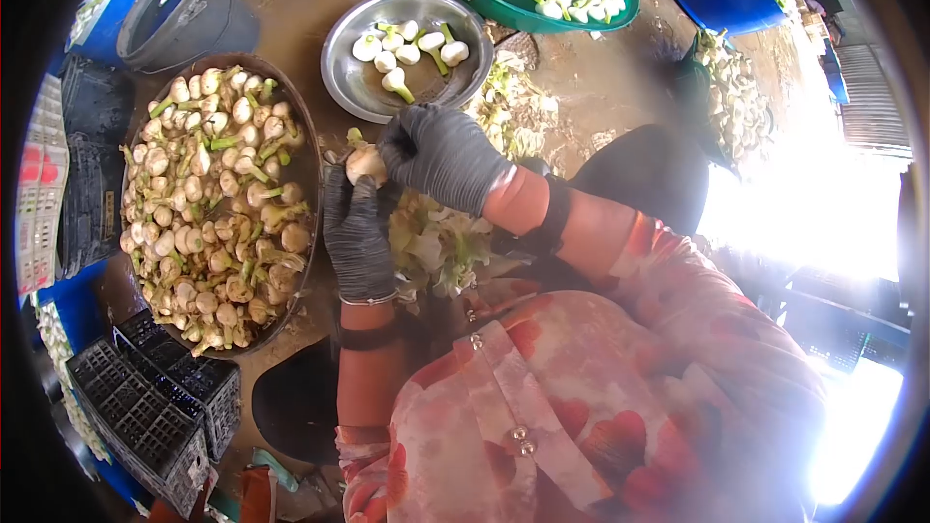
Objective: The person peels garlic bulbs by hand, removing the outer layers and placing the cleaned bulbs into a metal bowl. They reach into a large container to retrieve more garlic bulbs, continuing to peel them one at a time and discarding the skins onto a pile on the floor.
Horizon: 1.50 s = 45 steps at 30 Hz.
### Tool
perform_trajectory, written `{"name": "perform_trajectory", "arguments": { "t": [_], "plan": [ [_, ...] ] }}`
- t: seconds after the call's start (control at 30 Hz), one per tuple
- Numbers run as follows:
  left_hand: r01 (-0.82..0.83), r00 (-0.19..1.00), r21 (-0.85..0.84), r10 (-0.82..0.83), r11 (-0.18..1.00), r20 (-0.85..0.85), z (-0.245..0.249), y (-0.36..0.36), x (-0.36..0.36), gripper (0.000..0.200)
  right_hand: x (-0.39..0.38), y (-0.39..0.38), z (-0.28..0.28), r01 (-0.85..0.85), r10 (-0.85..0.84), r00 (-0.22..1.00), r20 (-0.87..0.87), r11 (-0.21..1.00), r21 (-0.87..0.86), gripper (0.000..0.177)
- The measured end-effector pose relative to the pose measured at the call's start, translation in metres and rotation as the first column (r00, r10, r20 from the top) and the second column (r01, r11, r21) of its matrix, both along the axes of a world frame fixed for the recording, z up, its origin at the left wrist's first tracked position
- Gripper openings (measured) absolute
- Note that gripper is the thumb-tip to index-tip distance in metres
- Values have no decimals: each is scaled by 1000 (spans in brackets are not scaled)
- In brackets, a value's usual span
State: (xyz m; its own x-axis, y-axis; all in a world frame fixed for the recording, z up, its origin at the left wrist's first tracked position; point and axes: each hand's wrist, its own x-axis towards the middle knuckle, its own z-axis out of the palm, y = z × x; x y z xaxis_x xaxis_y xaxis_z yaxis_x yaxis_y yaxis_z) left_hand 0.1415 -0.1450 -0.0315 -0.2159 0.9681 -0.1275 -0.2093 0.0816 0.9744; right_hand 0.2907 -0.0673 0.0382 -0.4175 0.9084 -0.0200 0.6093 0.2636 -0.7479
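My left hand (355, 237), in a dark ribbed glove, has its fingers closed round a garlic bulb (366, 165) with a short green stem. Against the bulb's right side is my right hand (441, 157), gloved alike and curled closed; whatever lies inside its fingers is hidden. Just beyond both hands stands a metal bowl (339, 87) holding several clean white bulbs with cut green stems. To the left, a wide round basin (308, 150) is heaped with brownish, unpeeled garlic bulbs. Stripped skins and leaves (441, 242) lie below my hands.
A green basin (625, 10) full of white bulbs stands at the top. Black crates (155, 407) sit at lower left, and a grey bucket (194, 24) at upper left. More peelings (518, 107) lie right of the bowl. Glare washes out the right side.
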Motion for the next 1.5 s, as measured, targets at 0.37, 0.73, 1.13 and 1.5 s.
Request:
{"name": "perform_trajectory", "arguments": {
  "t": [0.37, 0.73, 1.13, 1.5],
  "plan": [
    [159, 601, -16, -84, 987, 795, 21, -3, -3, 50, 41, 34, -40, 152, -66, 962, 265, 936, -319, 24],
    [169, 744, -28, -109, 985, 659, -13, -1, -10, 51, 21, 8, -9, -349, 327, 937, 121, 877, 331, 16],
    [254, 942, -87, -226, 963, 247, 2, -5, -11, 73, 29, 3, -21, -244, 176, 923, -341, 955, -169, 27],
    [352, 867, 50, -305, 935, -395, 8, 1, -7, 64, 21, -11, 1, -255, 265, 952, 150, 963, -84, 25]
  ]
}}
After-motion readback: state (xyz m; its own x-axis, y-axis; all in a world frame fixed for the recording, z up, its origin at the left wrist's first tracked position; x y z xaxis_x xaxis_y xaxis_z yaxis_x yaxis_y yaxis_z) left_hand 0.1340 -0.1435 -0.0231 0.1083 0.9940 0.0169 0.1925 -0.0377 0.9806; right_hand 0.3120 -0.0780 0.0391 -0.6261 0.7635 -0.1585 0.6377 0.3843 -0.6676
